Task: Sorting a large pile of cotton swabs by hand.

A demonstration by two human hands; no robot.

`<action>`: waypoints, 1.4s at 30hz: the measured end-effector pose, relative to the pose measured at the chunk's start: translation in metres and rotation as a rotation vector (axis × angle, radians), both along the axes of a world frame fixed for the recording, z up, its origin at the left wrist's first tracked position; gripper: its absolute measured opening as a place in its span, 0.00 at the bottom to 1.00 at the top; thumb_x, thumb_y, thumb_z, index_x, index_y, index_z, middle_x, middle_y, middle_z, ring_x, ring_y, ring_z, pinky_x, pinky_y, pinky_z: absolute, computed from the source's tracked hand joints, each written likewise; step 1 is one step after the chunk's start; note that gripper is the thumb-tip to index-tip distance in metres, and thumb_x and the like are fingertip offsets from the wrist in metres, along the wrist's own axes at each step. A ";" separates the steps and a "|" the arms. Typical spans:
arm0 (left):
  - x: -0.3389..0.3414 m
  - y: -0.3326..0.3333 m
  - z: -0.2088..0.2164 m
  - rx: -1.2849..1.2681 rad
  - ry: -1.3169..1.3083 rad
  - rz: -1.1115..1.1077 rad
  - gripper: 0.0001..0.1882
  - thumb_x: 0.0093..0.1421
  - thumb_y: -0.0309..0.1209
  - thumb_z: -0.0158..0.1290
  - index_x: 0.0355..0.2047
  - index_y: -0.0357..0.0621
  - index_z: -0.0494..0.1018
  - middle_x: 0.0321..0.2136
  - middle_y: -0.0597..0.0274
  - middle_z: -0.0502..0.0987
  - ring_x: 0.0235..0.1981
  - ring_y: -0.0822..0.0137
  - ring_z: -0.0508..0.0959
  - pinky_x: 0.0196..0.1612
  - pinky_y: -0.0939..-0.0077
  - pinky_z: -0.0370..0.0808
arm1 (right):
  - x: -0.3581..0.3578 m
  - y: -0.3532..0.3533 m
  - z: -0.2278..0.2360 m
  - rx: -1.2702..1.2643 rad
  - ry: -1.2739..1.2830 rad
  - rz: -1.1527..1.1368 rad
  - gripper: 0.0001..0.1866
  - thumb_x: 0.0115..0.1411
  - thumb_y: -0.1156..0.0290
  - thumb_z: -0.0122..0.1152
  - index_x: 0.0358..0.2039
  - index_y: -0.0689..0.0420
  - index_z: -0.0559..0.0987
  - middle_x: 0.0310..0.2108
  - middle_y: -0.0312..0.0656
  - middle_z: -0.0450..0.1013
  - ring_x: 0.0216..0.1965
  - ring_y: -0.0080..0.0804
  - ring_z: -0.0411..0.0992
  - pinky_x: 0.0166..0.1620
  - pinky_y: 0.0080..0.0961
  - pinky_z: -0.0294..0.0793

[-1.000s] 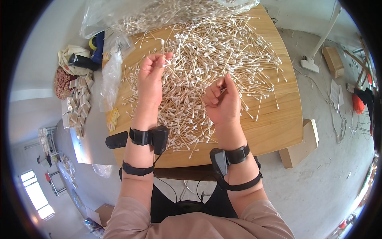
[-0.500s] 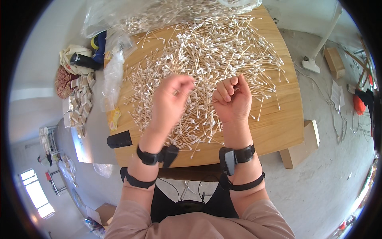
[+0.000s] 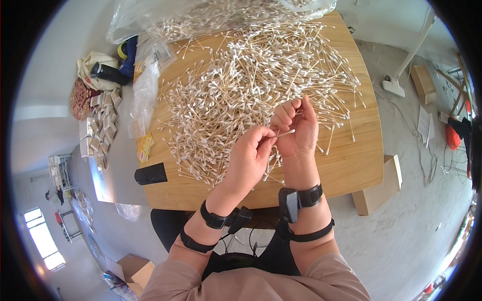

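Observation:
My left hand (image 3: 249,156) pinches a cotton swab (image 3: 287,133) between thumb and fingertips, its white tip pointing right toward my other palm. Close beside it, my right hand (image 3: 300,131) is turned palm up with the fingers curled in and the thumb raised. Whatever lies inside those curled fingers is hidden. Beneath and beyond both hands spreads a wide heap of loose cotton swabs (image 3: 211,108), with white tips and pale wooden sticks, on a wooden table (image 3: 346,168).
A clear plastic bag (image 3: 145,22) full of swabs lies at the far edge. Along the left are crumpled clear plastic (image 3: 145,95), a yellow packet (image 3: 145,147), a black object (image 3: 151,174) and several small packs (image 3: 103,130). A cardboard box (image 3: 379,186) stands right of the table.
My left hand has moved right and nearer, from over the heap to beside my right hand, and a cotton swab now shows plainly in its pinch. My right hand has barely moved.

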State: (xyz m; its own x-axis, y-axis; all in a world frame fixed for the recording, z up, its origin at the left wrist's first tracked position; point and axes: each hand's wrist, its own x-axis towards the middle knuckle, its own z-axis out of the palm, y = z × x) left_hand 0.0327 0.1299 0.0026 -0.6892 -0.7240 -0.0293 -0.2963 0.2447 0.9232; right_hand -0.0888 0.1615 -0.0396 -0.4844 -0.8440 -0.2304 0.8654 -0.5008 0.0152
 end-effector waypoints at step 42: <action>-0.079 -0.255 -0.037 -0.669 -0.645 -0.081 0.05 0.52 0.29 0.56 0.29 0.43 0.76 0.33 0.53 0.77 0.37 0.53 0.76 0.41 0.63 0.72 | 0.015 -0.007 -0.001 0.225 -0.038 0.100 0.14 0.66 0.59 0.45 0.28 0.55 0.67 0.20 0.36 0.61 0.19 0.25 0.56 0.21 0.19 0.53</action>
State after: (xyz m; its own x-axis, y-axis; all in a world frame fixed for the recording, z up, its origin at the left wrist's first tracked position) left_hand -0.0463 -0.1254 -0.0340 -0.7339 -0.6791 -0.0180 -0.6616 0.7086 0.2453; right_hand -0.0733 0.1546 -0.0404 -0.3885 -0.8128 -0.4340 0.9118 -0.4072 -0.0534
